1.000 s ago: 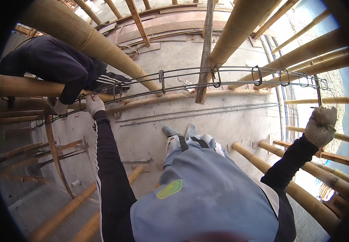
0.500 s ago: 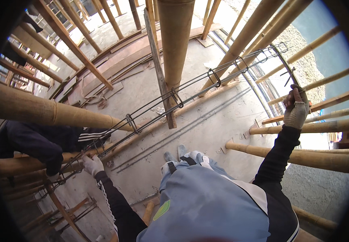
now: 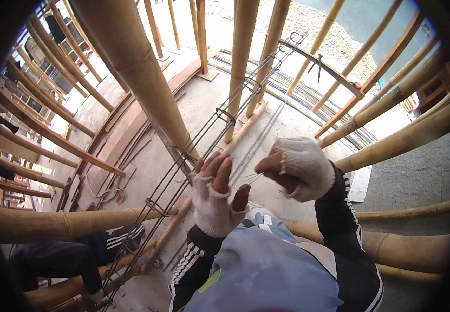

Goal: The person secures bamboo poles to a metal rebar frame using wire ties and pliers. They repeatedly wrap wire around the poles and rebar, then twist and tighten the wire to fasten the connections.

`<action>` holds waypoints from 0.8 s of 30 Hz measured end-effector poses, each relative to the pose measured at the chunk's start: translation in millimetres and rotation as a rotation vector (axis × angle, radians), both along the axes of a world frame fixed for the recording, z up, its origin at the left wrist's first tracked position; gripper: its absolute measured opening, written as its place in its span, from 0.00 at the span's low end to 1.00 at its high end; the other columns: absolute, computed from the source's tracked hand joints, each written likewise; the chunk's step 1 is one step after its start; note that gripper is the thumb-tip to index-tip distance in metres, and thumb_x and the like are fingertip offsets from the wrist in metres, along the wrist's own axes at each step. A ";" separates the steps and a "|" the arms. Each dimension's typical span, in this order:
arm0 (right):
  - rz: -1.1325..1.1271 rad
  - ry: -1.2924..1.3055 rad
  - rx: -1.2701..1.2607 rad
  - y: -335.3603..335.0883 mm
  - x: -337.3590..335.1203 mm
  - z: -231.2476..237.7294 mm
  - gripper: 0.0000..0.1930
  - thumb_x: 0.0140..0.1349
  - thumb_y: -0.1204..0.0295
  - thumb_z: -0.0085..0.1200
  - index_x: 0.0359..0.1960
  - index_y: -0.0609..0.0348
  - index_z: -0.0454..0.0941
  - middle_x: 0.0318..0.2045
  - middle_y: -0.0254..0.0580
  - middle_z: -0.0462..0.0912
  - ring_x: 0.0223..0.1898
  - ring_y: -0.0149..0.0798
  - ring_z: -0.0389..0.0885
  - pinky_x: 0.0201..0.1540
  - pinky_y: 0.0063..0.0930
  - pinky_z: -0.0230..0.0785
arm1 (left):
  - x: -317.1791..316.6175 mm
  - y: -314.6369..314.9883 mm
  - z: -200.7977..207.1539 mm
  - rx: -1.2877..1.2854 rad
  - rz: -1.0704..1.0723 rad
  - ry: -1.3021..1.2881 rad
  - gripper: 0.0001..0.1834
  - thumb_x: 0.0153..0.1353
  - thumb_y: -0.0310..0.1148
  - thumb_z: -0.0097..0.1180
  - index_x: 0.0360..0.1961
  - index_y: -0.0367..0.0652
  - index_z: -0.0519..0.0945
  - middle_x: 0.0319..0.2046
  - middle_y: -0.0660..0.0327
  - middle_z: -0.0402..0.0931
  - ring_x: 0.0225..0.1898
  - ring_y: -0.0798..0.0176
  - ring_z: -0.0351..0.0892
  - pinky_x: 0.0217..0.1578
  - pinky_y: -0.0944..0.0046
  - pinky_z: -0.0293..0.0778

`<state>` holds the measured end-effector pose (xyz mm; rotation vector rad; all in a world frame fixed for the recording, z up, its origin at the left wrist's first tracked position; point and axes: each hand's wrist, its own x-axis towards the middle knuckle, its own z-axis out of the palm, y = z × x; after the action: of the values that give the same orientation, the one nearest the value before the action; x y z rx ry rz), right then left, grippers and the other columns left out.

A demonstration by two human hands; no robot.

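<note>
Your two hands at a long steel bar cage: the cage (image 3: 225, 115) runs diagonally from near left to far right, its thin parallel bars ringed at intervals by closed stirrups (image 3: 155, 206), beside a thick bamboo pole (image 3: 136, 62) and above the concrete floor (image 3: 199, 104). Your left hand (image 3: 212, 205), in a fingerless knit glove, has its fingers and thumb apart, close beside the bars; whether a fingertip touches steel cannot be told. Your right hand (image 3: 303, 171), farther right, is curled, thumb and fingers together, apparently clamped on some fine wires (image 3: 252, 177) that reach leftward into the gap between your hands. The wires should prove light, soft and springy, easily bent and apt to slip, so best pinched in bare fingertips close to the free ends. The cage, by contrast, should be heavy overall, stiff along each bar yet whippy over its length; grip the long bars between stirrups. A co-worker (image 3: 61, 260) sits or crouches at near left.
</note>
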<state>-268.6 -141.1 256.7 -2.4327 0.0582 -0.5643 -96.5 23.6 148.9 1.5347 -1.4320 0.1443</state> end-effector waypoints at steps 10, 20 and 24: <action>-0.023 -0.013 0.368 -113.3 -52.8 -30.5 0.09 0.59 0.78 0.67 0.42 0.58 0.85 0.31 0.46 0.85 0.35 0.51 0.86 0.40 0.42 0.76 | -35.8 -123.4 26.4 0.248 -0.545 0.485 0.12 0.70 0.27 0.61 0.54 0.41 0.82 0.29 0.59 0.79 0.27 0.64 0.78 0.31 0.63 0.73; -0.433 -0.114 0.165 -305.9 -163.0 -31.9 0.07 0.63 0.85 0.63 0.40 0.60 0.86 0.34 0.41 0.88 0.36 0.36 0.88 0.41 0.28 0.79 | -65.4 -243.9 11.8 0.408 -0.302 0.361 0.08 0.67 0.25 0.63 0.47 0.42 0.86 0.25 0.57 0.79 0.28 0.58 0.81 0.32 0.59 0.74; -0.789 -0.207 0.267 -369.6 -206.3 -82.4 0.05 0.70 0.83 0.57 0.44 0.64 0.83 0.37 0.35 0.85 0.40 0.25 0.83 0.42 0.20 0.76 | -51.0 -270.5 -1.3 0.470 -0.178 0.193 0.09 0.67 0.22 0.60 0.48 0.38 0.84 0.32 0.57 0.82 0.31 0.61 0.82 0.36 0.64 0.76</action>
<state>-475.0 -510.7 174.3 -2.0139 0.9671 -1.0626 -147.6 -246.9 147.6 1.7249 -1.5034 -0.4672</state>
